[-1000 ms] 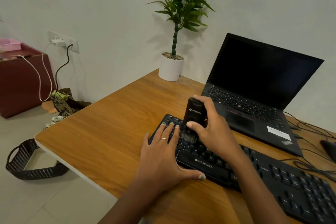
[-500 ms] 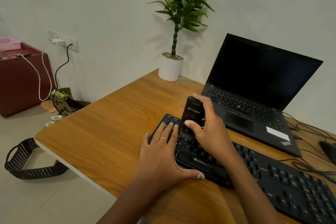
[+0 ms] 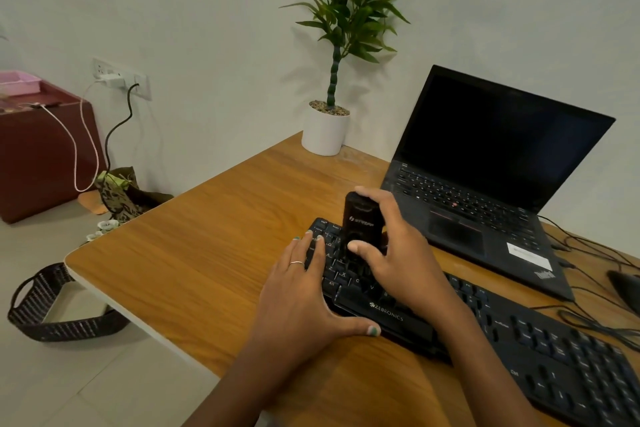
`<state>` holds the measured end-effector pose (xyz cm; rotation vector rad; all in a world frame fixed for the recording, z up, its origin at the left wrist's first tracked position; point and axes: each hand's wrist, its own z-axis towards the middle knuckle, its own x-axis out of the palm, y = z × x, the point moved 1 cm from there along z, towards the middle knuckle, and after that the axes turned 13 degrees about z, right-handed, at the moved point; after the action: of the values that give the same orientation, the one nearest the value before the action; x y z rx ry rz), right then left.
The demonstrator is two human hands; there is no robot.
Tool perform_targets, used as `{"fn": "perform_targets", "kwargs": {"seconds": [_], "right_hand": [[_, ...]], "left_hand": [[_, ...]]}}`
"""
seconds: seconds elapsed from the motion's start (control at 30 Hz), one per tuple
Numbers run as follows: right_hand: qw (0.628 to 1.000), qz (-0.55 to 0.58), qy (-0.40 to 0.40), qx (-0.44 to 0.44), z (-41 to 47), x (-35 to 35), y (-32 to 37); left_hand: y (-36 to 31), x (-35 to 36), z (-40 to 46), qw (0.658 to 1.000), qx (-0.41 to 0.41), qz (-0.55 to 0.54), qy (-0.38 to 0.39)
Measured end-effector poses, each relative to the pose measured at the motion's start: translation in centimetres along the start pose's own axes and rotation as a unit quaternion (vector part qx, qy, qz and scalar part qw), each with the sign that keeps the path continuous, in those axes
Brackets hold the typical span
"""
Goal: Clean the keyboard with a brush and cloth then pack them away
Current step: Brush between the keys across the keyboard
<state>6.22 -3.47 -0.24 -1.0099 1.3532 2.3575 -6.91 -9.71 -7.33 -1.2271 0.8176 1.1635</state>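
Observation:
A black keyboard (image 3: 540, 343) lies slantwise on the wooden desk (image 3: 207, 253). My right hand (image 3: 398, 253) grips a black upright brush (image 3: 360, 222) and holds its lower end down on the keys near the keyboard's left end. My left hand (image 3: 301, 295) rests flat on that left end, fingers straight across the keys and thumb along the front edge. No cloth is in view.
An open black laptop (image 3: 485, 191) sits behind the keyboard. A potted plant (image 3: 329, 121) stands at the desk's far corner. Cables and a dark mouse (image 3: 627, 288) lie at the right. On the floor to the left are a dark basket (image 3: 52, 308) and a maroon cabinet (image 3: 41, 152).
The brush and my right hand have slid a little toward the keyboard's left end. My left hand stays pressed on the keyboard.

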Motion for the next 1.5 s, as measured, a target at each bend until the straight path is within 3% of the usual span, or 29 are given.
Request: {"fn": "perform_targets", "kwargs": {"seconds": [0.1, 0.23, 0.37, 0.5, 0.63, 0.77, 0.9, 1.03, 1.17, 1.3, 1.4, 1.5], "right_hand": [[0.996, -0.035, -0.075, 0.013, 0.2, -0.4, -0.5], [0.997, 0.075, 0.034, 0.004, -0.9, -0.1, 0.0], [0.999, 0.012, -0.051, 0.004, -0.4, -0.2, -0.7], [0.995, 0.087, 0.046, -0.003, -1.1, 0.1, 0.0], [0.999, 0.033, -0.042, -0.004, -0.7, 0.0, -0.5], [0.998, 0.056, 0.013, -0.02, -1.5, 0.3, 0.1], [0.997, 0.044, -0.065, -0.004, -1.2, -0.3, -0.7], [0.99, 0.136, 0.028, -0.012, -2.3, 0.6, 0.5], [0.996, 0.042, -0.068, -0.038, -1.7, 0.8, 0.0], [0.994, 0.101, 0.008, -0.042, -2.2, 0.5, 0.2], [0.996, 0.074, -0.027, -0.046, -1.8, 0.3, -0.2], [0.992, 0.114, 0.022, -0.058, -2.2, 0.9, 0.4]], "left_hand": [[0.1, 0.1, 0.0, 1.0, -0.004, -0.004, 0.003], [0.1, 0.1, -0.1, 1.0, 0.003, -0.002, 0.0], [0.1, 0.2, -0.1, 1.0, 0.002, 0.001, 0.006], [0.1, 0.2, -0.1, 1.0, 0.004, -0.001, 0.011], [0.1, 0.1, -0.2, 1.0, 0.005, 0.008, 0.007], [0.1, 0.2, -0.1, 1.0, 0.005, 0.004, 0.008], [0.2, 0.4, 0.0, 1.0, 0.007, 0.0, 0.006], [0.4, 0.6, 0.1, 1.0, 0.012, -0.014, -0.003], [0.2, 0.5, 0.0, 1.0, 0.01, -0.004, 0.002], [0.3, 0.5, 0.1, 1.0, 0.01, -0.011, -0.003], [0.3, 0.5, 0.0, 1.0, 0.012, -0.014, -0.006], [0.5, 0.8, 0.1, 0.999, 0.013, -0.041, -0.011]]}}
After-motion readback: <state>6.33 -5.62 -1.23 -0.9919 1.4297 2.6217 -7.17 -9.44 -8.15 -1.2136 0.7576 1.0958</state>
